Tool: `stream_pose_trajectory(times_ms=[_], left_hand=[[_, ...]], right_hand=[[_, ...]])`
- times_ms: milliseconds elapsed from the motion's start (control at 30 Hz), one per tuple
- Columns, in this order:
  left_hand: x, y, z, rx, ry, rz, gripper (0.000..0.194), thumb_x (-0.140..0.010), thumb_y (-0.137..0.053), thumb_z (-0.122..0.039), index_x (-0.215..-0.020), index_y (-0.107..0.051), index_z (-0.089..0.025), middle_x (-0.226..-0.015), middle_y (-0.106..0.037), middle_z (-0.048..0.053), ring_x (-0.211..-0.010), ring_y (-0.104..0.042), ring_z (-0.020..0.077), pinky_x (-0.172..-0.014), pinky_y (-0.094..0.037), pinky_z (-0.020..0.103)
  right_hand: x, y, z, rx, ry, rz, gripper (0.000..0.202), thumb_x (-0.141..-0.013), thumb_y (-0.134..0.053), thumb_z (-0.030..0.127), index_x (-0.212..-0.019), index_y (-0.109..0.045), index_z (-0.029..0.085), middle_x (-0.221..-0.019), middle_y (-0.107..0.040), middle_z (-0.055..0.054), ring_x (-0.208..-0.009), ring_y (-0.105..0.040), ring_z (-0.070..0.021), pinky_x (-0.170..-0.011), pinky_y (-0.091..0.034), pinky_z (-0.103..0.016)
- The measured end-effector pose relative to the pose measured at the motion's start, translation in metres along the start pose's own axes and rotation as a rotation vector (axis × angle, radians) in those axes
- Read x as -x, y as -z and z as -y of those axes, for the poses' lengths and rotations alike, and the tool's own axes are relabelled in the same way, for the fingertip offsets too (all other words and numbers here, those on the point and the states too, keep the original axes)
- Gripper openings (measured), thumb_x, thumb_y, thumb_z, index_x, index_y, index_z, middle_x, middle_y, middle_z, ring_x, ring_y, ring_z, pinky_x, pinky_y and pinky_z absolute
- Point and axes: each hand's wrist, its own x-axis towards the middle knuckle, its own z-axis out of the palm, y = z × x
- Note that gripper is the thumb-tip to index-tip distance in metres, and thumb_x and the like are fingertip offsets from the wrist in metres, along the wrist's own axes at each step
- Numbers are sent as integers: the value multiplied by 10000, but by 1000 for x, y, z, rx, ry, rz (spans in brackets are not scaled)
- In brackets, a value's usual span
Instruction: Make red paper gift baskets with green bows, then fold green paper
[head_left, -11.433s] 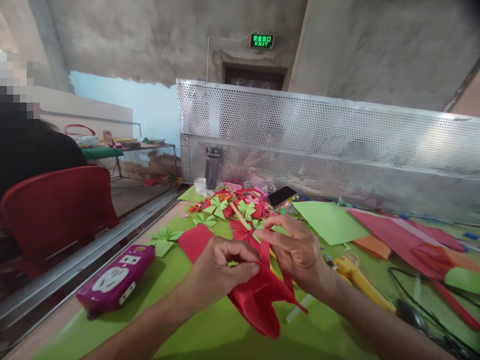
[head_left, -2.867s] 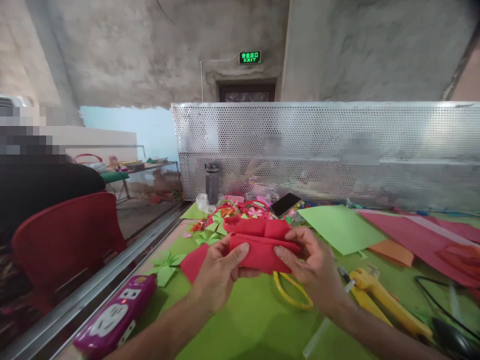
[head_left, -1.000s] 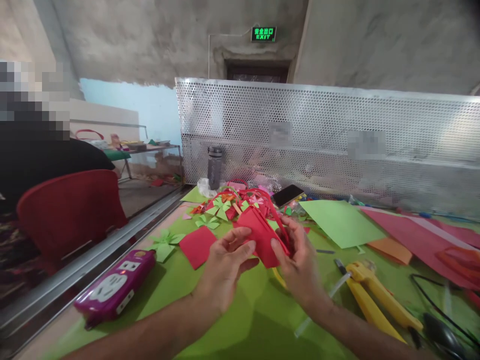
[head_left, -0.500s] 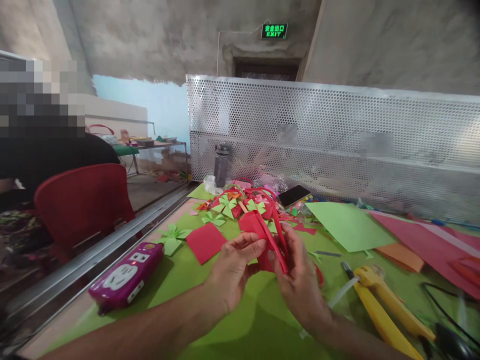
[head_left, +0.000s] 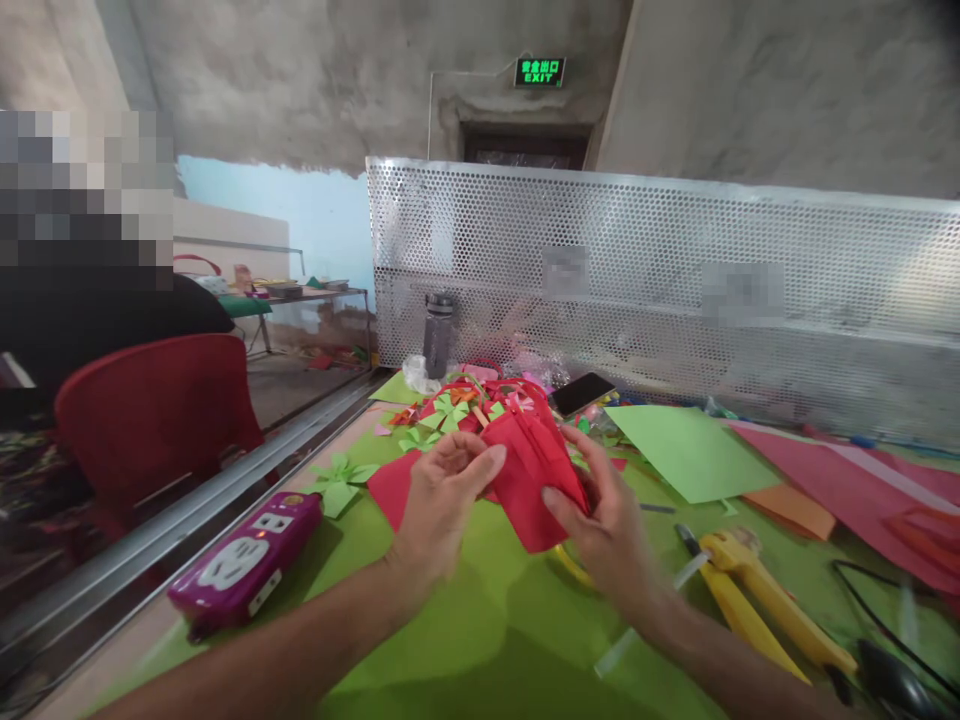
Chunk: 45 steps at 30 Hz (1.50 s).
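A red folded paper piece point(head_left: 529, 490), with creased layers along its upper side, is held up above the green tabletop. My right hand point(head_left: 611, 525) grips its right edge, thumb on the near face and fingers behind. My left hand point(head_left: 442, 500) is closed at its upper left edge, the thumb tip against the red paper and the other fingers curled. Behind my left hand lies a flat red paper square point(head_left: 390, 487), partly covered. A yellow curved thing point(head_left: 574, 570) shows under the red piece; its kind is hidden.
A purple power strip point(head_left: 247, 560) lies left, near a green paper flower point(head_left: 341, 487). On the right are a yellow glue gun point(head_left: 757, 590), green paper point(head_left: 690, 450) and pink sheets point(head_left: 825, 480). Behind stand a phone point(head_left: 583, 393), a bottle point(head_left: 438, 335) and a perforated metal panel point(head_left: 637, 220).
The red paper piece has turned so its broad face shows toward me. My left hand has shifted left to its edge, and my right hand has a wider grip. The yellow curved thing has come into sight.
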Motion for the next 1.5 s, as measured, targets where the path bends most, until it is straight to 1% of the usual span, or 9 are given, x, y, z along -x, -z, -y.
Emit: stream_pose_trajectory(times_ms=[100,167,333,600,700,867,1067,1333,1500], left_hand=[[-8,4,-6,-3,-6,-10,408,-617,-807,-282,-905,-526,-211,-738,-662,-24,-592,-608,127,-537,-512,260],[-15,8,-8,-14,66,35,470,-592,-826,-260,-962,-544,-202,-791,-683,2,-615,-624,135,-537,-519,262],[-26,14,-13,-12,275,132,355,-456,-878,-165,-681,-608,-119,-638,-657,13,-523,-594,102,-497,-493,208],[-23,13,-7,42,336,30,318,-466,-831,-50,-689,-626,-146,-669,-702,17,-589,-652,139,-575,-534,241],[-20,12,-3,37,315,55,264,-476,-840,-93,-667,-661,-128,-638,-699,27,-568,-647,138,-575,-532,238],[-6,6,2,-9,290,146,211,-527,-835,-185,-697,-726,-123,-632,-709,57,-553,-647,164,-614,-532,279],[9,-1,9,-11,243,216,122,-615,-775,-196,-734,-754,-185,-670,-720,40,-611,-670,175,-655,-510,269],[15,-5,11,14,229,181,56,-627,-746,-188,-682,-736,-183,-645,-705,24,-571,-646,152,-602,-490,241],[16,-7,12,61,270,148,118,-573,-782,-205,-667,-719,-170,-650,-707,38,-599,-664,185,-588,-493,260]], right_hand=[[-6,8,13,-115,-104,110,585,-784,-595,228,-1332,-392,231,-1183,-623,-113,-969,-646,-244,-732,-580,-381],[-9,13,20,-157,-146,186,611,-763,-606,205,-1337,-400,228,-1095,-668,-93,-862,-672,-221,-689,-586,-362],[-16,26,28,-116,-169,289,554,-712,-639,169,-1255,-543,228,-1156,-659,-70,-886,-669,-195,-679,-576,-294],[-16,29,25,-68,-254,400,421,-709,-665,241,-1128,-664,204,-884,-731,-42,-725,-681,-170,-597,-563,-251],[-15,26,25,111,-104,356,339,-776,-611,273,-1100,-676,198,-946,-716,-67,-781,-679,-202,-638,-574,-316],[-14,21,21,488,298,87,242,-820,-610,318,-1014,-704,209,-1167,-631,-108,-1077,-584,-266,-896,-493,-468],[-8,14,24,714,637,-39,132,-847,-585,183,-866,-714,203,-1025,-668,-93,-1047,-574,-260,-899,-435,-480],[4,9,27,1000,884,-53,200,-895,-484,106,-906,-678,154,-870,-690,-76,-883,-626,-213,-936,-379,-500],[13,8,30,1279,1022,35,312,-910,-374,70,-1004,-671,86,-917,-707,-144,-904,-630,-277,-932,-372,-585]])
